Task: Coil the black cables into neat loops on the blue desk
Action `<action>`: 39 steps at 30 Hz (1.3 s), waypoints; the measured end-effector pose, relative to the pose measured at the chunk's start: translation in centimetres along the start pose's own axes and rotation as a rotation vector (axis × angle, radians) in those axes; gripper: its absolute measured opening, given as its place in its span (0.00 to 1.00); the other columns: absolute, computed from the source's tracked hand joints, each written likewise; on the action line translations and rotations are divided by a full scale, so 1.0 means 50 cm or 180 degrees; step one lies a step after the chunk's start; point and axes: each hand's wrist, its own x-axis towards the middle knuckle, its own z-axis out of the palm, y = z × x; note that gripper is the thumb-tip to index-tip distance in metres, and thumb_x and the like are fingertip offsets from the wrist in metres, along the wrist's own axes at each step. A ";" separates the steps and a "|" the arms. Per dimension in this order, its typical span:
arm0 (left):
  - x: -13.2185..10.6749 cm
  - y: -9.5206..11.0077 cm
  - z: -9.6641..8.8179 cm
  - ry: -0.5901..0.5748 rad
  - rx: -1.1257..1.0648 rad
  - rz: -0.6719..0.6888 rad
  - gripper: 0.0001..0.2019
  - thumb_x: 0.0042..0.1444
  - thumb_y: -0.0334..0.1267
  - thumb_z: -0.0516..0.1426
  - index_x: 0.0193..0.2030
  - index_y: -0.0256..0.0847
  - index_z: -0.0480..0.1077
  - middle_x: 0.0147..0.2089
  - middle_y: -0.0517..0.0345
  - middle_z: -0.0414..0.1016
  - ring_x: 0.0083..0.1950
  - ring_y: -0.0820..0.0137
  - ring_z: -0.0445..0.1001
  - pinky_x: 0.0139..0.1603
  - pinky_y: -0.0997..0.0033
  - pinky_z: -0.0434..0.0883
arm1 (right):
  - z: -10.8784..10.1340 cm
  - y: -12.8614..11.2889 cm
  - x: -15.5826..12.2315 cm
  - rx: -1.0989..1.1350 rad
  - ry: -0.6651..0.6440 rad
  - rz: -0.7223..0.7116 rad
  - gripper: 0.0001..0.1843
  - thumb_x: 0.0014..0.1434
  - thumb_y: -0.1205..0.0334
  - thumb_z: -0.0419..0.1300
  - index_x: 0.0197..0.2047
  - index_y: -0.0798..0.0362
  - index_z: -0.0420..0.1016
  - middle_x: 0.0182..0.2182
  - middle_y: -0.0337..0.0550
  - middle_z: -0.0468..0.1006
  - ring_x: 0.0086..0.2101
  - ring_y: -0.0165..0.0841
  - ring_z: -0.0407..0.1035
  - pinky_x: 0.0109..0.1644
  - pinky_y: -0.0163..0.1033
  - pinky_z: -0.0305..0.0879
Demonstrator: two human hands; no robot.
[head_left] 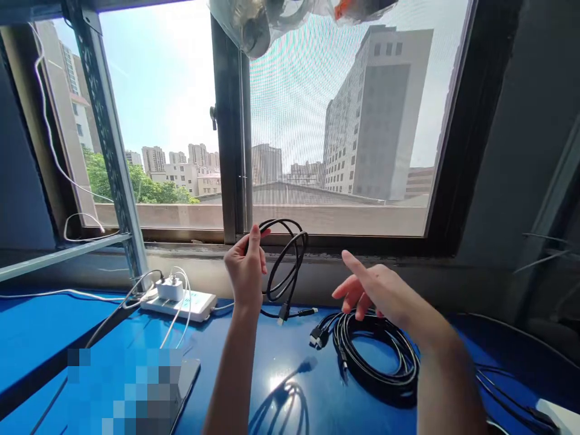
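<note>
In the head view, 1 looped black cable (294,273) is pinched between the thumb and fingers of the left hand (244,266), raised above the blue bench (215,362). The loops are seen to hang to the right of and below those fingers; 2 connector ends (283,312) are noted beneath. On the right hand (378,287), the fingers are loosely curled, with the thumb spread apart. A larger cable coil (374,380) is laid on the bench below; whether it is touched cannot be told.
</note>
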 end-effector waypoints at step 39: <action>0.006 0.064 -0.060 0.1107 -0.0429 0.0288 0.15 0.60 0.45 0.51 0.37 0.36 0.74 0.14 0.60 0.70 0.11 0.77 0.60 0.13 0.79 0.51 | 0.045 -0.019 0.028 0.1673 0.1201 -0.1692 0.30 0.51 0.43 0.58 0.53 0.50 0.68 0.30 0.40 0.77 0.17 0.25 0.65 0.20 0.34 0.66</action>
